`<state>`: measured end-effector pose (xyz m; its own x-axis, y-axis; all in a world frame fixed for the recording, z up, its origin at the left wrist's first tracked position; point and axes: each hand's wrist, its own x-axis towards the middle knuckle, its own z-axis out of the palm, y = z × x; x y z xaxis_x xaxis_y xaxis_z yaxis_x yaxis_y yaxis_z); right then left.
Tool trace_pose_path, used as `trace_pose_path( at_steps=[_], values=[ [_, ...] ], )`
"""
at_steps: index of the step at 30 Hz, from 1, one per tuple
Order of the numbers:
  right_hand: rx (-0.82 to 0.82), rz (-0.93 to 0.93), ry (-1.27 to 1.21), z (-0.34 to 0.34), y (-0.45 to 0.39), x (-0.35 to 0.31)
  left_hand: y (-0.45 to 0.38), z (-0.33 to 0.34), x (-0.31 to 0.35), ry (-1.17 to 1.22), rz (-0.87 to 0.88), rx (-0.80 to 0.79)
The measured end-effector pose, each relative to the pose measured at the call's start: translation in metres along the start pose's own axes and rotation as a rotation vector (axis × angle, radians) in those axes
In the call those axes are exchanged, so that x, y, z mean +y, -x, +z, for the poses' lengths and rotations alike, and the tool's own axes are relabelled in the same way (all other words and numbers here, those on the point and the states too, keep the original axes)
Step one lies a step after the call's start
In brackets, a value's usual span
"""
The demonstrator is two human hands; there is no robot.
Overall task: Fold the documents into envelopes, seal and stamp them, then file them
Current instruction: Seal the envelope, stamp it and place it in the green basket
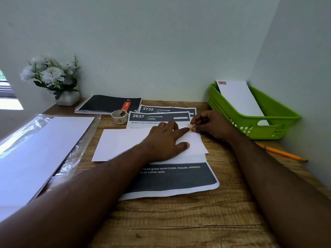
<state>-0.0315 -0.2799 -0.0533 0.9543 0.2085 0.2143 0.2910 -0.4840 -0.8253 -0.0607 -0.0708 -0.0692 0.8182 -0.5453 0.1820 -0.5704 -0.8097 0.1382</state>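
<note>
Stamp placement on an envelope (125, 143). The stamp (191, 128) may be set crooked or creased if the envelope slides over the loose document (172, 178) beneath it, or if the stamp clings to the fingers. The envelope is pinned flat under the left hand (164, 140), fingers extended; at the envelope's far right corner the stamp is pinched by the right hand (213, 125). A stamped envelope is already filed in the basket (279, 120), right of the envelope.

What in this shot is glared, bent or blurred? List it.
Head view: glare streaks the plastic sleeve at left; the window is blown out; wide-angle bends the desk edges; the flowers look soft; the stamp between the fingers is too small to read.
</note>
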Motion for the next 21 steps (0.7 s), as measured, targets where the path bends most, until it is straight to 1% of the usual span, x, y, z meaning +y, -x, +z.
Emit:
trace_pose_path(
  at_steps=[9, 21],
  values=[
    [-0.009, -0.003, 0.01, -0.0007, -0.0006, 0.0014, -0.001, 0.001, -0.0013, -0.002, 0.015, -0.014],
    [0.046, -0.023, 0.137, 0.0057, -0.006, 0.007, -0.0023, 0.0008, -0.0026, 0.016, 0.002, -0.044]
  ],
)
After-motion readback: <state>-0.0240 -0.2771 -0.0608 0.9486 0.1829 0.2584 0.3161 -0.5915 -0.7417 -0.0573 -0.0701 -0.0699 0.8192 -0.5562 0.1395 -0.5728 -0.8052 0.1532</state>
